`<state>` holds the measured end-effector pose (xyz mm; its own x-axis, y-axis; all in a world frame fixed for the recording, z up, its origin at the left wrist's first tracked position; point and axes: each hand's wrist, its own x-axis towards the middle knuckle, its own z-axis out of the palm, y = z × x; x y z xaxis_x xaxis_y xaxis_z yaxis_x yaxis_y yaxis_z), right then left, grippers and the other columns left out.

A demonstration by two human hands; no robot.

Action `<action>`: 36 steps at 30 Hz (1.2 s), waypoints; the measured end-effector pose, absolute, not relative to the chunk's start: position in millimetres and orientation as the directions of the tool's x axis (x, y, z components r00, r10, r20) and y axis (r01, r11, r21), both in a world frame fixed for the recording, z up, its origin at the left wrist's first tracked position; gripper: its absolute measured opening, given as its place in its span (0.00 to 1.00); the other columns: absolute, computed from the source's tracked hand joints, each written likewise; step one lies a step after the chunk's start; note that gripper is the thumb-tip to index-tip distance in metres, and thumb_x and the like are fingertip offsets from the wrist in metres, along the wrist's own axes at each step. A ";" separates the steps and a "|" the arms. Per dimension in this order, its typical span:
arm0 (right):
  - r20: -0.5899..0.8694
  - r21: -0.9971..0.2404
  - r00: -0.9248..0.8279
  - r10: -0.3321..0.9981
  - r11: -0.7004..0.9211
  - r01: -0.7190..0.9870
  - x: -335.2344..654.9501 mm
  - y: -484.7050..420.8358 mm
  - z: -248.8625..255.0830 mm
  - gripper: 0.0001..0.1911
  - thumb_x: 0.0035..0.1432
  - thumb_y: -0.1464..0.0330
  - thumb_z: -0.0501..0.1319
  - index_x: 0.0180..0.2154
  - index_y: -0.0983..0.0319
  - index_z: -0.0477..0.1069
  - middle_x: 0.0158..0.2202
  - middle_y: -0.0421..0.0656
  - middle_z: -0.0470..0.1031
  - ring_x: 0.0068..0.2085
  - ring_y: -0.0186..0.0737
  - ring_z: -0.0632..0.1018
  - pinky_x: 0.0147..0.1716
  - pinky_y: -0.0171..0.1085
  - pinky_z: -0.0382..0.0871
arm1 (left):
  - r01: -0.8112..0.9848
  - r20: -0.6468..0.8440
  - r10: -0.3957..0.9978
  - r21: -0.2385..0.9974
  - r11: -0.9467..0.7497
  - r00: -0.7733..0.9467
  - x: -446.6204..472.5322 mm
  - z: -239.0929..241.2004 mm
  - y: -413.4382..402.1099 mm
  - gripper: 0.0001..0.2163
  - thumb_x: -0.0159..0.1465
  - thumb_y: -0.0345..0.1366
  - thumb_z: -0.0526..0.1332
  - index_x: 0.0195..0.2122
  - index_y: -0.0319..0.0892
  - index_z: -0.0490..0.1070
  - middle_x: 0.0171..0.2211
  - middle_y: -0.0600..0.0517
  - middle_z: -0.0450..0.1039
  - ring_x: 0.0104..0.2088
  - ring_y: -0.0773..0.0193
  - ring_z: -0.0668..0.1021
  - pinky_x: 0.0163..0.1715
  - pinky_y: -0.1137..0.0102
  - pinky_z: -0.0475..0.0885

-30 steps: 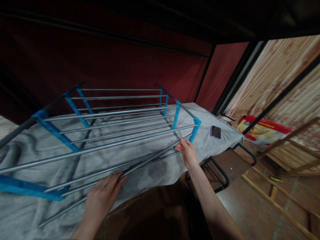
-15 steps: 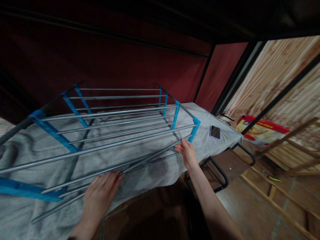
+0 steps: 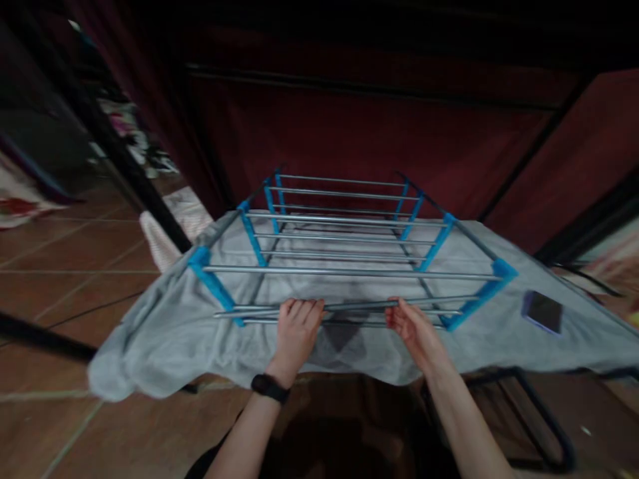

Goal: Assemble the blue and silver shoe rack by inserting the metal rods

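A rack (image 3: 349,273) of grey metal tubes and blue plastic brackets lies on a cloth-covered table. My left hand (image 3: 298,327) curls from above over a metal tube (image 3: 357,305) at the rack's near side. My right hand (image 3: 410,329) pinches the same tube further right, thumb and fingers closed on it. The tube's left end sticks out past the left blue bracket (image 3: 214,283). Its right end meets or lies close to the right blue bracket (image 3: 482,297); whether it sits in a hole I cannot tell. Other near tubes run just below it.
Grey cloth (image 3: 210,352) drapes over the table edge. A phone (image 3: 544,311) lies on it at the right. Behind stands a dark red panel (image 3: 374,133). A black bent metal frame (image 3: 534,399) is at lower right, and a pale cloth (image 3: 172,226) hangs at left.
My view has swung left, so the rack appears more centred. The held tube has come nearly in line with the other tubes, and its left end has risen toward the left bracket.
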<state>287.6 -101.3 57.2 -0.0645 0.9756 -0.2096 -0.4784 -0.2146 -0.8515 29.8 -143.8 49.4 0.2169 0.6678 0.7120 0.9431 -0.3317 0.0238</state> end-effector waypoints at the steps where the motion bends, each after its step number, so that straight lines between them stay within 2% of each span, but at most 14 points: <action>1: -0.215 -0.851 -0.059 0.975 -0.216 -0.479 285.7 -100.0 55.9 0.17 0.46 0.58 0.72 0.36 0.62 0.77 0.29 0.43 0.79 0.29 0.36 0.78 0.30 0.33 0.73 | 0.943 0.703 0.681 0.041 -0.329 0.207 30.0 50.2 -143.1 0.09 0.67 0.33 0.58 0.47 0.42 0.72 0.36 0.47 0.78 0.37 0.59 0.77 0.46 0.60 0.64; 5: -0.210 -0.851 -0.035 0.977 -0.200 -0.485 284.0 -93.7 51.8 0.17 0.45 0.59 0.73 0.35 0.62 0.78 0.28 0.44 0.79 0.30 0.36 0.79 0.32 0.33 0.75 | 0.939 0.724 0.672 0.102 -0.328 0.156 27.6 53.1 -144.2 0.11 0.67 0.34 0.58 0.50 0.45 0.70 0.42 0.47 0.78 0.44 0.58 0.77 0.52 0.57 0.61; 9: -0.194 -0.860 -0.011 0.981 -0.176 -0.480 284.3 -94.0 53.2 0.16 0.44 0.59 0.73 0.33 0.62 0.78 0.28 0.45 0.79 0.30 0.37 0.79 0.32 0.33 0.76 | 0.935 0.825 0.565 0.182 -0.304 0.023 18.1 54.4 -152.9 0.12 0.65 0.37 0.60 0.50 0.48 0.69 0.45 0.46 0.75 0.51 0.55 0.74 0.58 0.53 0.56; 11: -0.182 -0.864 -0.002 0.983 -0.160 -0.478 284.3 -94.6 53.9 0.16 0.44 0.58 0.73 0.33 0.62 0.78 0.28 0.45 0.79 0.30 0.37 0.79 0.31 0.33 0.76 | 0.933 0.873 0.471 0.265 -0.242 -0.126 7.9 56.0 -156.7 0.11 0.65 0.36 0.59 0.49 0.47 0.69 0.44 0.45 0.73 0.51 0.54 0.72 0.57 0.53 0.58; 13: -0.168 -0.866 0.000 0.986 -0.148 -0.477 284.6 -94.7 53.6 0.16 0.45 0.58 0.73 0.34 0.62 0.78 0.27 0.44 0.78 0.30 0.36 0.79 0.32 0.33 0.76 | 0.901 0.877 0.361 0.398 -0.173 -0.318 -5.8 60.5 -159.3 0.09 0.66 0.36 0.58 0.47 0.45 0.69 0.44 0.45 0.71 0.51 0.55 0.71 0.55 0.54 0.60; 16: -0.158 -0.867 -0.006 0.987 -0.141 -0.478 285.3 -94.3 51.8 0.16 0.45 0.58 0.73 0.34 0.61 0.78 0.28 0.43 0.78 0.30 0.36 0.79 0.32 0.34 0.76 | 0.787 0.797 0.154 0.602 -0.132 -0.584 -31.1 72.3 -161.6 0.10 0.67 0.39 0.56 0.47 0.43 0.67 0.47 0.44 0.68 0.52 0.56 0.69 0.55 0.56 0.61; 18: -0.156 -0.869 -0.002 0.988 -0.138 -0.476 285.6 -94.1 51.1 0.15 0.45 0.59 0.73 0.33 0.61 0.78 0.28 0.43 0.78 0.30 0.36 0.79 0.31 0.34 0.76 | 0.678 0.695 0.060 0.714 -0.176 -0.716 -48.7 79.4 -161.8 0.12 0.68 0.42 0.55 0.49 0.43 0.66 0.50 0.44 0.67 0.53 0.57 0.69 0.56 0.59 0.63; 20: -0.153 -0.871 0.004 0.988 -0.133 -0.472 285.5 -94.0 51.4 0.15 0.45 0.59 0.73 0.32 0.61 0.78 0.28 0.43 0.78 0.30 0.36 0.79 0.32 0.34 0.76 | 0.515 0.557 0.108 0.814 -0.268 -0.824 -64.6 82.8 -160.3 0.15 0.68 0.45 0.53 0.50 0.43 0.66 0.50 0.44 0.68 0.51 0.59 0.72 0.53 0.61 0.66; 23: -0.147 -0.874 0.012 0.989 -0.124 -0.470 285.0 -93.8 53.2 0.14 0.45 0.58 0.73 0.29 0.60 0.77 0.27 0.43 0.78 0.30 0.37 0.79 0.32 0.35 0.76 | 0.240 0.357 0.338 0.909 -0.342 -0.871 -80.9 81.7 -156.1 0.21 0.68 0.51 0.49 0.49 0.41 0.70 0.45 0.46 0.74 0.46 0.60 0.75 0.47 0.65 0.70; 27: -0.156 -0.870 0.029 0.987 -0.124 -0.477 285.3 -91.9 53.8 0.13 0.43 0.59 0.74 0.28 0.60 0.77 0.27 0.43 0.78 0.29 0.37 0.79 0.31 0.36 0.76 | 0.196 0.332 0.494 0.931 -0.307 -0.803 -88.6 80.1 -152.5 0.26 0.68 0.55 0.47 0.40 0.40 0.77 0.39 0.47 0.78 0.43 0.60 0.77 0.45 0.68 0.70; 30: -0.147 -0.880 0.030 0.989 -0.116 -0.461 286.4 -89.4 51.6 0.13 0.44 0.59 0.73 0.29 0.60 0.77 0.28 0.43 0.78 0.30 0.37 0.79 0.32 0.36 0.76 | 0.111 0.260 0.569 0.953 -0.282 -0.780 -91.7 80.4 -150.0 0.29 0.66 0.58 0.46 0.33 0.40 0.78 0.32 0.48 0.78 0.34 0.62 0.77 0.37 0.70 0.71; 32: -0.140 -0.889 0.028 0.990 -0.113 -0.443 287.3 -87.9 49.5 0.14 0.45 0.58 0.72 0.30 0.60 0.78 0.29 0.44 0.78 0.30 0.37 0.79 0.32 0.37 0.76 | 0.054 0.228 0.589 0.953 -0.298 -0.775 -95.0 79.4 -146.8 0.28 0.64 0.59 0.50 0.31 0.40 0.78 0.28 0.49 0.77 0.29 0.63 0.76 0.32 0.71 0.70; 36: -0.149 -0.893 0.035 0.988 -0.119 -0.434 288.9 -86.6 46.9 0.13 0.46 0.58 0.72 0.30 0.59 0.78 0.31 0.43 0.79 0.32 0.37 0.79 0.34 0.36 0.76 | -0.009 0.211 0.569 0.933 -0.359 -0.795 -101.8 74.6 -137.9 0.24 0.60 0.58 0.58 0.30 0.40 0.76 0.26 0.51 0.75 0.27 0.65 0.75 0.30 0.72 0.69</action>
<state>288.9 -86.6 46.9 0.0349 0.9883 -0.1486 -0.4340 -0.1190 -0.8930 -101.8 -137.9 74.6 -0.7946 0.5692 0.2115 -0.0087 -0.3589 0.9333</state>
